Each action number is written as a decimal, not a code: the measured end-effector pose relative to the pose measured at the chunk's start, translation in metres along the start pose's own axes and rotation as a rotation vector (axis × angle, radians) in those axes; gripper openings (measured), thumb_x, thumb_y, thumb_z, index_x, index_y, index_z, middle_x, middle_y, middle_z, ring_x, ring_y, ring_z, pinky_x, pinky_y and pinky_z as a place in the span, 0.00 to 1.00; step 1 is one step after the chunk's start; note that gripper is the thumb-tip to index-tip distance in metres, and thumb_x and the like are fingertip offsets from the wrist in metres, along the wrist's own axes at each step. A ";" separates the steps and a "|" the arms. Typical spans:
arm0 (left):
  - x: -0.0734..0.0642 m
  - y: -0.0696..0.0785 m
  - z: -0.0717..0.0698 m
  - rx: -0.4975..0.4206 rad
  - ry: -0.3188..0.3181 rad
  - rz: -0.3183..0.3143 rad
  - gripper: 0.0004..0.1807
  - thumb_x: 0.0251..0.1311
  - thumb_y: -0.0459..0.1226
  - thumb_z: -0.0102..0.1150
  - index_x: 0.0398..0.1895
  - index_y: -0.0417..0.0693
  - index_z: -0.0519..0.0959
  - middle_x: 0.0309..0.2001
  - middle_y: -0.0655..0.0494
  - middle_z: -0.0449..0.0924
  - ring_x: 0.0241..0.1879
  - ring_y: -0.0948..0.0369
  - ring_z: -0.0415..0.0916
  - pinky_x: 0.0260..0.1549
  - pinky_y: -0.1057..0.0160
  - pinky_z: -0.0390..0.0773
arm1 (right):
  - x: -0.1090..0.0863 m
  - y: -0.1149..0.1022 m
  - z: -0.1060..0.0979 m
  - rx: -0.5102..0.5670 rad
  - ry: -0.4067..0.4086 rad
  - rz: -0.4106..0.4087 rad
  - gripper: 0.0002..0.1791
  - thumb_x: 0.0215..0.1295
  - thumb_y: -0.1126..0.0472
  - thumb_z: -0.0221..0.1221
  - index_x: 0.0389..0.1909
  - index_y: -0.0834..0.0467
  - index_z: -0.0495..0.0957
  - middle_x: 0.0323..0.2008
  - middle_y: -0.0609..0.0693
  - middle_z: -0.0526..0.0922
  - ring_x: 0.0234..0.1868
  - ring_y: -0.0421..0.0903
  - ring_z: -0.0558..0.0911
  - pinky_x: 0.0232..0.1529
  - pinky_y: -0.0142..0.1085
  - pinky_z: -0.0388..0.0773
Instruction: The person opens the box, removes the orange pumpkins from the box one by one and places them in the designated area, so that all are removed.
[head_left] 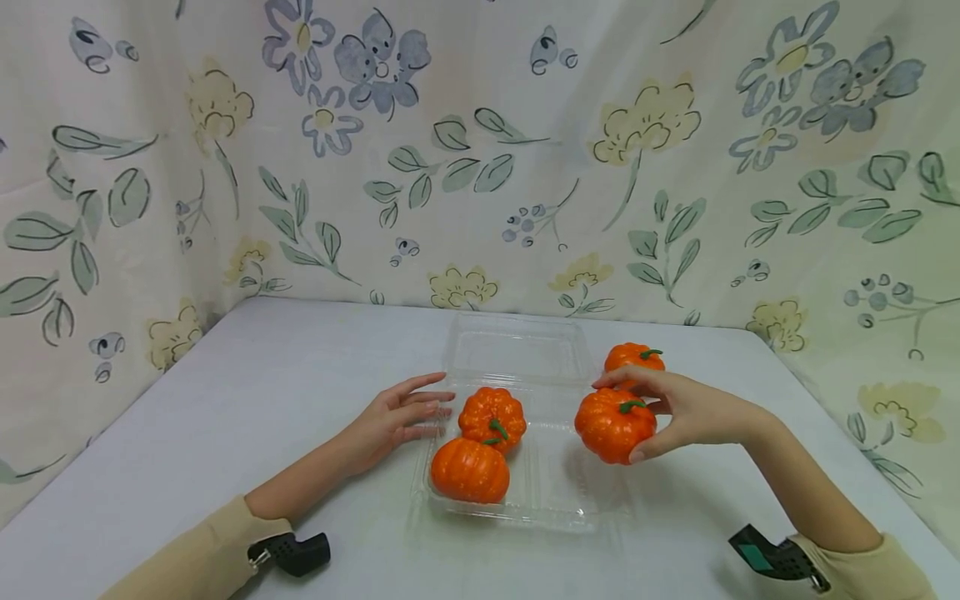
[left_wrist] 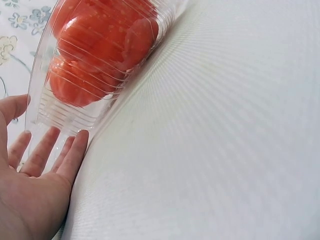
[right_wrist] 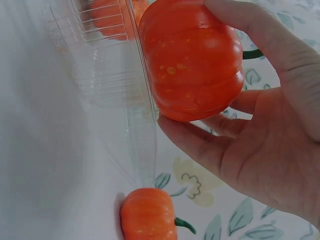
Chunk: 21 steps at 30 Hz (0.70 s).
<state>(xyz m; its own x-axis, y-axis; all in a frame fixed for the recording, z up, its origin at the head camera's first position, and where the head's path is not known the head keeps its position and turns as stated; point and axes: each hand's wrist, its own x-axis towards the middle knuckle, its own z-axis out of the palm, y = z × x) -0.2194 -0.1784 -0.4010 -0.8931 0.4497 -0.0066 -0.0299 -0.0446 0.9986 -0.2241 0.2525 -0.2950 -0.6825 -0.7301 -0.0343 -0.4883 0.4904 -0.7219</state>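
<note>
Head view: the right hand [head_left: 686, 408] grips a glossy orange ribbed pumpkin [head_left: 613, 427] over the right side of a clear plastic container [head_left: 551, 479]; two orange pumpkins [head_left: 470, 471] sit left. Left wrist: the left hand [left_wrist: 35, 187], empty, extends loose fingers at its wall. Right wrist: another orange pumpkin [right_wrist: 149, 215] rests on the white bench [right_wrist: 40, 150]

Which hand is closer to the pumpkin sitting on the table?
Right. The right hand is just in front of that pumpkin; the left hand is farther off, across the clear box.
</note>
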 end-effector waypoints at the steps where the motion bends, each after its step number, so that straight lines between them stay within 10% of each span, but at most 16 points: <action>1: 0.000 0.000 0.000 0.000 0.000 0.000 0.36 0.79 0.38 0.53 0.83 0.38 0.53 0.76 0.32 0.66 0.71 0.46 0.73 0.63 0.54 0.81 | 0.000 0.001 0.000 -0.001 0.004 -0.004 0.39 0.56 0.56 0.76 0.69 0.55 0.72 0.67 0.57 0.74 0.63 0.47 0.76 0.60 0.38 0.81; 13: 0.001 0.000 0.000 0.009 -0.002 0.009 0.35 0.80 0.37 0.52 0.83 0.37 0.54 0.76 0.31 0.65 0.73 0.42 0.71 0.64 0.51 0.80 | -0.005 0.004 0.000 0.029 0.038 0.032 0.42 0.58 0.58 0.75 0.74 0.53 0.70 0.71 0.60 0.71 0.62 0.50 0.77 0.55 0.35 0.84; 21: 0.000 0.000 0.000 0.003 0.002 0.001 0.35 0.80 0.37 0.52 0.83 0.37 0.54 0.76 0.31 0.65 0.73 0.42 0.71 0.65 0.51 0.80 | -0.005 0.007 0.002 0.109 0.056 0.037 0.40 0.60 0.61 0.74 0.72 0.61 0.69 0.66 0.62 0.76 0.59 0.35 0.79 0.58 0.32 0.83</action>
<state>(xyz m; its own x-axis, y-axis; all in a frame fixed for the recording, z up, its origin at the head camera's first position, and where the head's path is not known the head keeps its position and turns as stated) -0.2198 -0.1782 -0.4015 -0.8941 0.4477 -0.0057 -0.0274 -0.0420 0.9987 -0.2229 0.2586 -0.3018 -0.7297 -0.6833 -0.0257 -0.4023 0.4594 -0.7919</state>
